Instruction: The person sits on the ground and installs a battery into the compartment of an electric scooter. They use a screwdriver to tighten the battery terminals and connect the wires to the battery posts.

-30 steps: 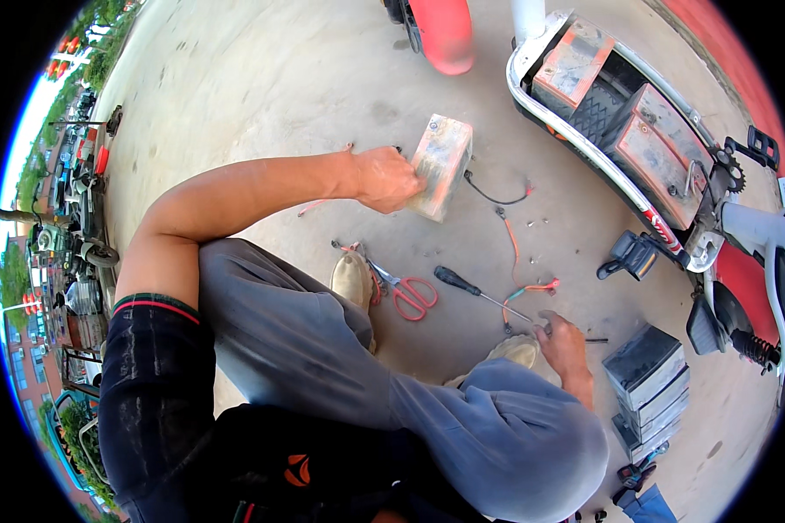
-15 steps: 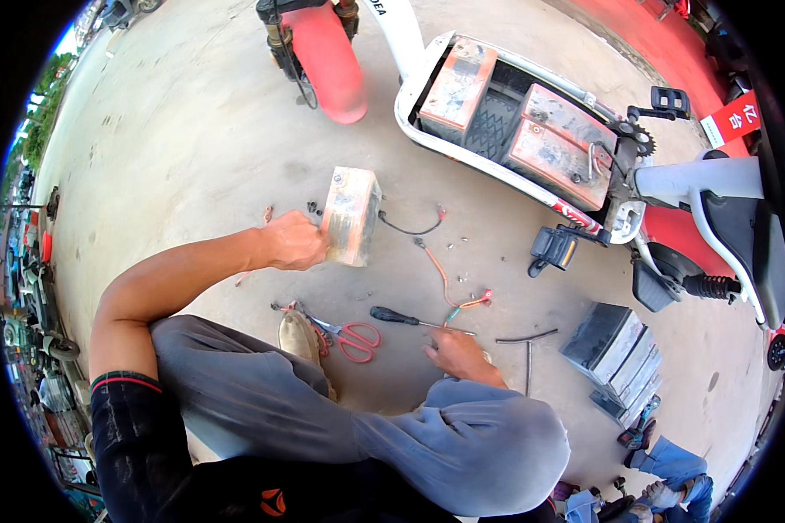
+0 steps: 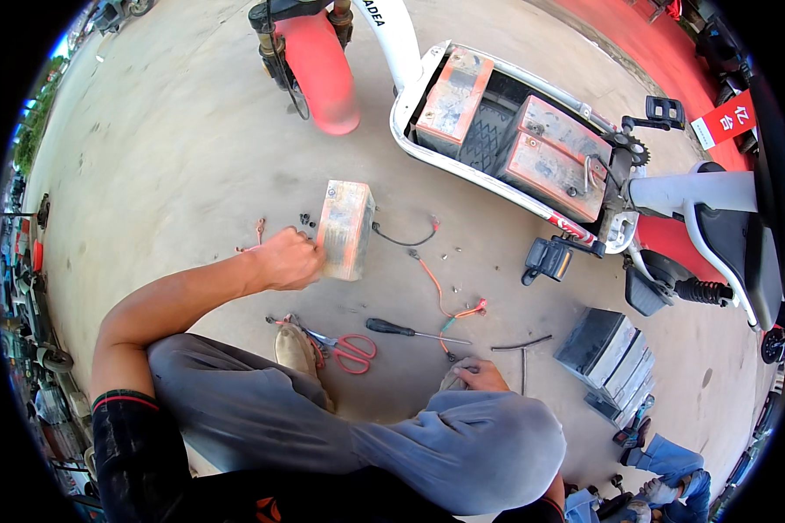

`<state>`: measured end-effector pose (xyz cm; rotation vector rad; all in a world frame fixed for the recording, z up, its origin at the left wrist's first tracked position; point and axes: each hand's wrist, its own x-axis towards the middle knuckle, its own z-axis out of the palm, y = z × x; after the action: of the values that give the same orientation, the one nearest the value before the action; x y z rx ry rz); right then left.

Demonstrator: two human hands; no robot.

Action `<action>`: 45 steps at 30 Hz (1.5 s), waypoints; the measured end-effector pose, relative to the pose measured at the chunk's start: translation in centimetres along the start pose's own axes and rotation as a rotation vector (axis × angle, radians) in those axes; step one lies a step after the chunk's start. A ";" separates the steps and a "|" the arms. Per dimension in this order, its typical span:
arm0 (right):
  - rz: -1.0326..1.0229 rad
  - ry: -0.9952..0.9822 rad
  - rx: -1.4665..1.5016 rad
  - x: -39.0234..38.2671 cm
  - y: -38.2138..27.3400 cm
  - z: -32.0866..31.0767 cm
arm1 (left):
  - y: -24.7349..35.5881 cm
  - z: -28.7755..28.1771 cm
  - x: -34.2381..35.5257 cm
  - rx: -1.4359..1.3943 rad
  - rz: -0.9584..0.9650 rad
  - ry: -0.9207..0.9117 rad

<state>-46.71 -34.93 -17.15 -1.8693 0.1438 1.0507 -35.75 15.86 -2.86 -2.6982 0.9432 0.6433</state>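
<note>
A dusty, worn battery (image 3: 344, 231) with orange sides stands on the concrete in front of me. My left hand (image 3: 290, 259) is closed at its lower left edge, knuckles up. My right hand (image 3: 482, 375) is low beside my right shoe (image 3: 452, 375), its fingers bent and partly hidden; I cannot see what is in them. Just left of it lie a black-handled screwdriver (image 3: 392, 327) and an orange wire (image 3: 431, 283) with lugs. Red-handled scissors (image 3: 354, 353) rest by my left shoe (image 3: 298, 350). A short black cable (image 3: 401, 241) lies right of the battery.
Beyond, a white electric bike frame (image 3: 488, 183) holds several similar batteries (image 3: 449, 100) in its open tray. Dark battery blocks (image 3: 606, 353) are stacked at right, near a power drill (image 3: 634, 429) and another person's legs (image 3: 667, 462). A T-shaped black rod (image 3: 522, 345) lies nearer.
My right hand has drawn back from the screwdriver tip toward my right shoe. My left hand stays at the battery. The whole view has shifted slightly.
</note>
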 end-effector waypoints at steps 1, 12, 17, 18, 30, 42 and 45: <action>0.068 0.006 0.086 -0.2 0.3 -0.3 | 0.0 0.3 0.2 -0.027 -0.054 -0.046; 0.312 -0.090 0.451 -1.0 -2.6 -1.9 | -0.3 0.3 0.0 0.025 0.053 0.119; 0.319 -0.086 0.494 -1.1 -3.0 -1.7 | -0.4 0.6 0.0 -0.026 0.039 0.143; 0.318 -0.083 0.503 -1.1 -2.8 -1.6 | -0.3 0.1 -0.1 -0.044 0.058 0.205; 0.387 -0.015 0.526 0.3 0.0 -0.8 | -0.6 1.0 -0.4 -0.042 0.027 0.175; 0.346 -0.027 0.486 1.0 1.4 -1.2 | -0.7 1.3 -0.1 -0.067 0.008 0.055; 0.390 -0.023 0.496 0.5 -0.3 -1.2 | -0.6 0.7 0.0 -0.077 0.001 0.204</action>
<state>-45.58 -35.55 -17.08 -1.4034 0.7128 1.1666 -35.62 16.57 -3.45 -2.8739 0.9850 0.4181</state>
